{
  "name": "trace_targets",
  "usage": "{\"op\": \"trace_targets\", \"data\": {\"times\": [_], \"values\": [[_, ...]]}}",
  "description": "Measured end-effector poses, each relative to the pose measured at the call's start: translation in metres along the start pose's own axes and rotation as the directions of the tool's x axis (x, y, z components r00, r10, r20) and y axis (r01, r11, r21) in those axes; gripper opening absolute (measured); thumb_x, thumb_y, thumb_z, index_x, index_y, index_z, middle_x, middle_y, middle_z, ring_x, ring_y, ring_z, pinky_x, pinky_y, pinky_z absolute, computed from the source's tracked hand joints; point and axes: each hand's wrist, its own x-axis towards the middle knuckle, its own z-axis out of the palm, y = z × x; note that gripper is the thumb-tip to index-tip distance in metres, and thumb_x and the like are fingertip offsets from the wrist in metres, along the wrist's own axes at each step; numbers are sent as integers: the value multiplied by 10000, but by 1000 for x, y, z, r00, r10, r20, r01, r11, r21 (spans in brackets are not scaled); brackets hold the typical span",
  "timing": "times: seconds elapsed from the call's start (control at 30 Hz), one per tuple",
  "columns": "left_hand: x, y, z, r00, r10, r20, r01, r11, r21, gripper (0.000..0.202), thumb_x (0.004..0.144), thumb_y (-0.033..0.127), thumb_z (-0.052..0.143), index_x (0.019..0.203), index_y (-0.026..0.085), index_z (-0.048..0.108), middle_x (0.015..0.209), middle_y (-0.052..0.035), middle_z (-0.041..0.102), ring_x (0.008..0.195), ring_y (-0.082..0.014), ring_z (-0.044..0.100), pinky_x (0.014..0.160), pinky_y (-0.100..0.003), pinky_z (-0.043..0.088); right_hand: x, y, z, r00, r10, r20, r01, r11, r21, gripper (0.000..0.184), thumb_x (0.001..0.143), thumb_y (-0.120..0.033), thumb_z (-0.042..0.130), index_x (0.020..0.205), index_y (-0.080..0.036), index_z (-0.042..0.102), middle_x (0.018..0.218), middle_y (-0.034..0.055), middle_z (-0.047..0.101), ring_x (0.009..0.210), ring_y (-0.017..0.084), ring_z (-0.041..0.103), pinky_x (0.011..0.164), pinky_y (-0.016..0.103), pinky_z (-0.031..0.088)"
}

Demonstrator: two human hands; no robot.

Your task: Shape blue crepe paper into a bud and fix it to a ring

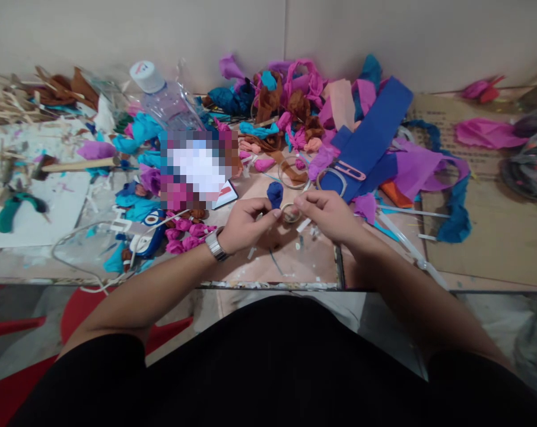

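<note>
My left hand and my right hand meet over the table's front middle. Both pinch a small roll of clear tape between their fingertips. A dark blue crepe-paper bud stands just above the left fingertips; whether the left hand holds it I cannot tell. A silver wristwatch sits on my left wrist. A white strip hangs below the right fingers.
Crepe paper scraps in blue, purple, pink and brown cover the table's back. A plastic bottle lies at the back left, wooden sticks beyond it. Pink rolled buds, a cable and scissors lie left of my hands.
</note>
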Motion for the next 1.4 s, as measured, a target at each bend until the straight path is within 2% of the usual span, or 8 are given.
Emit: {"op": "trace_targets", "data": {"times": [0.07,0.13,0.37,0.67,0.83,1.0,1.13,1.4], "values": [[1,-1,-1,999,-43,12,44,997,-69,400,955,496,723,756,150,752,731,-64,775,647,-148,670,628,-249,494,0,-4,-8,997,0,81,6,998,-67,545,878,-701,775,733,-177,737,686,22,689,632,137,578,585,275,410],[1,-1,-1,998,-68,13,70,991,-118,412,945,518,737,759,151,766,759,-75,797,671,-159,700,650,-253,523,0,-8,-12,992,-15,122,20,999,-39,511,857,-671,814,754,-174,757,727,31,718,663,143,605,614,278,434],[3,6,1,997,-63,32,66,989,-129,388,912,505,785,760,149,804,717,-68,787,617,-128,656,606,-227,489,-1,-11,-5,998,-21,62,8,978,208,399,831,-554,892,942,-194,760,816,8,722,698,122,623,653,254,496],[1,0,3,997,-59,52,63,995,-75,363,871,477,808,768,129,801,655,-41,725,570,-100,553,546,-218,400,-6,-6,6,991,-133,-23,135,978,159,412,777,-505,951,898,-204,697,865,16,711,759,151,670,702,291,557],[-3,0,5,999,7,39,-10,997,74,341,883,430,791,713,138,748,607,-10,675,544,-86,514,538,-214,382,-6,3,11,985,-139,-103,146,987,66,465,726,-468,988,947,-219,663,894,4,692,795,159,651,717,292,544],[-5,0,7,976,202,80,-215,945,247,348,963,371,694,692,152,700,624,-13,662,563,-92,548,570,-223,406,-6,0,12,988,-153,-20,153,988,-22,422,812,-456,926,1075,-199,718,982,34,741,866,176,673,791,310,549],[-5,1,7,951,294,91,-308,911,274,361,985,344,674,675,161,662,637,-9,652,584,-93,556,599,-227,410,-7,-8,13,982,-187,12,187,972,-146,320,889,-478,845,936,-177,750,920,39,735,820,170,644,751,301,525],[-4,6,1,973,154,171,-166,984,61,343,1043,446,614,920,161,762,792,-51,724,699,-129,616,678,-253,466,-6,-1,10,994,-103,-32,100,992,-73,431,847,-607,854,862,-196,725,821,18,667,746,164,567,689,308,481]]}}
